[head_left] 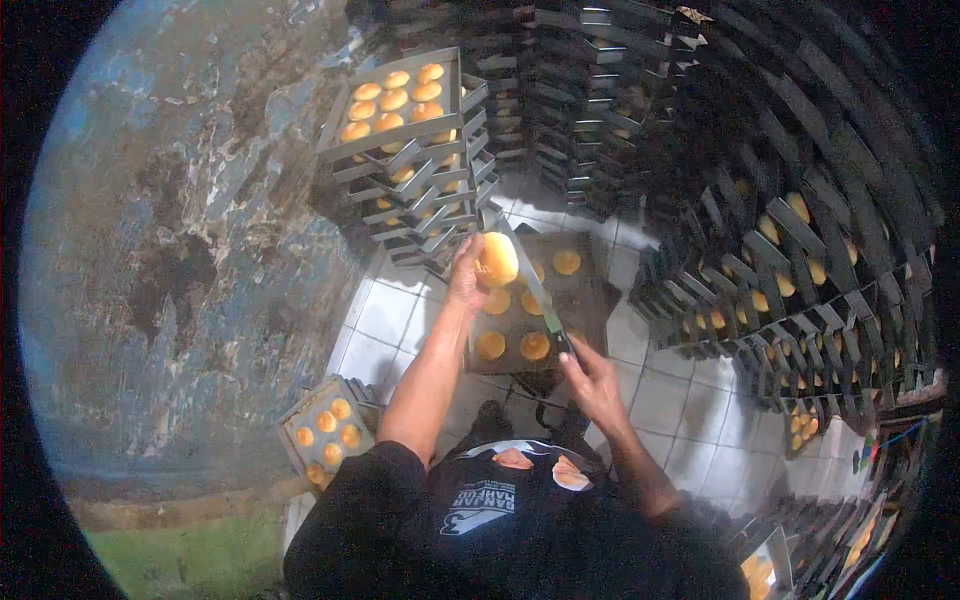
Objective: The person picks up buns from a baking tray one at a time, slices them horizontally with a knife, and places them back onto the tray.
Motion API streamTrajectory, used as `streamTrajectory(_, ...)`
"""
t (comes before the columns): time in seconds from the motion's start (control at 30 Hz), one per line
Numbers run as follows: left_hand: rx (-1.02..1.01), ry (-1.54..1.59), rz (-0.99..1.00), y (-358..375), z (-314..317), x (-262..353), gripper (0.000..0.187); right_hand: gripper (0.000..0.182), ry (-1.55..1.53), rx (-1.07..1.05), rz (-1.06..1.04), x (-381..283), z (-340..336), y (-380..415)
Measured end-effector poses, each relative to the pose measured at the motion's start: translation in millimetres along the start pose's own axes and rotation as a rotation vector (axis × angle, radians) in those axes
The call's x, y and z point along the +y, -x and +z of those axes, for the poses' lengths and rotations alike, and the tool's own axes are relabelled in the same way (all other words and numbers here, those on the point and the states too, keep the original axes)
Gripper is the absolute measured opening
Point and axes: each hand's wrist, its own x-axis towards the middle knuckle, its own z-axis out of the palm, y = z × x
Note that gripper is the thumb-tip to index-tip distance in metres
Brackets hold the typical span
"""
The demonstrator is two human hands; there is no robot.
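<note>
My left hand point(467, 275) is closed round a golden bread bun point(497, 260), held up over a tray. In my right hand point(592, 380) is the dark handle of a long bread knife point(532, 278). Its blade slants up and to the left, close along the right side of the bun. Below both hands lies a dark baking tray point(590, 320) with several round buns point(535, 346) set out in rows. My left forearm and the raised bun hide part of that tray.
A tall stack of trays point(390, 140) filled with buns stands at the upper left, by a stained wall point(180, 250). Another bun tray point(328, 432) sits low at the left. Stacked dark trays point(800, 270) with buns curve along the right, over white floor tiles point(690, 410).
</note>
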Motion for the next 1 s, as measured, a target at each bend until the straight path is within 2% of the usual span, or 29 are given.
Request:
streamTrajectory(0.07,0.039,-0.108,-0.053,12.9,5.9,-3.1,0.037,0.045,0.008,-0.055,0.117,5.8,-6.7,5.2)
streamTrajectory(0.13,0.001,-0.135,-0.085,21.6,18.8,-19.0,0.035,0.046,0.005,-0.037,0.117,-6.6,-10.2,-11.2)
streamTrajectory(0.2,-0.192,-0.201,-0.089,18.7,17.9,-35.6,0.035,0.045,-0.071,0.012,0.063,-15.9,-11.0,-25.8)
streamTrajectory(0.27,-0.174,-0.151,-0.067,16.2,19.5,-37.7,0.037,0.044,-0.09,-0.029,0.092,-17.2,-14.3,-33.1)
streamTrajectory(0.3,-0.122,-0.109,-0.062,20.6,30.5,-27.2,0.033,0.043,-0.129,-0.082,0.172,-22.4,-20.6,-24.5)
streamTrajectory(0.4,-0.018,-0.075,-0.065,17.3,23.9,-9.9,0.03,0.047,0.053,-0.092,0.082,-10.8,-33.3,12.5)
streamTrajectory(0.47,-0.155,-0.178,-0.084,18.7,18.8,-9.1,0.035,0.048,0.035,-0.063,0.065,6.0,-29.9,19.5)
streamTrajectory(0.53,-0.136,-0.173,-0.117,31.1,31.3,-28.9,0.037,0.047,-0.009,-0.052,0.143,1.5,-27.1,7.0)
streamTrajectory(0.6,-0.05,-0.229,-0.149,38.5,38.8,-49.2,0.037,0.046,0.014,-0.004,0.116,0.7,-23.3,-16.8)
streamTrajectory(0.67,-0.058,-0.22,-0.151,33.7,33.5,-51.8,0.037,0.045,-0.096,-0.073,0.13,6.0,-22.7,-30.0)
streamTrajectory(0.7,-0.067,-0.208,-0.14,26.4,29.6,-49.0,0.036,0.042,-0.039,-0.056,0.14,-13.8,-27.1,-24.8)
streamTrajectory(0.8,-0.025,-0.194,-0.095,20.0,29.9,-31.8,0.035,0.043,0.055,-0.11,0.182,9.1,-42.4,8.2)
streamTrajectory(0.87,-0.125,-0.219,-0.182,21.2,28.5,-23.9,0.038,0.046,-0.024,-0.104,0.205,10.7,-44.3,17.7)
streamTrajectory(0.97,-0.064,-0.249,-0.233,33.1,35.7,-58.9,0.037,0.049,0.024,-0.09,0.314,21.9,-39.1,1.9)
streamTrajectory(1.0,-0.028,-0.244,-0.264,35.3,36.5,-71.0,0.034,0.045,0.059,-0.054,0.215,27.9,-33.0,-15.9)
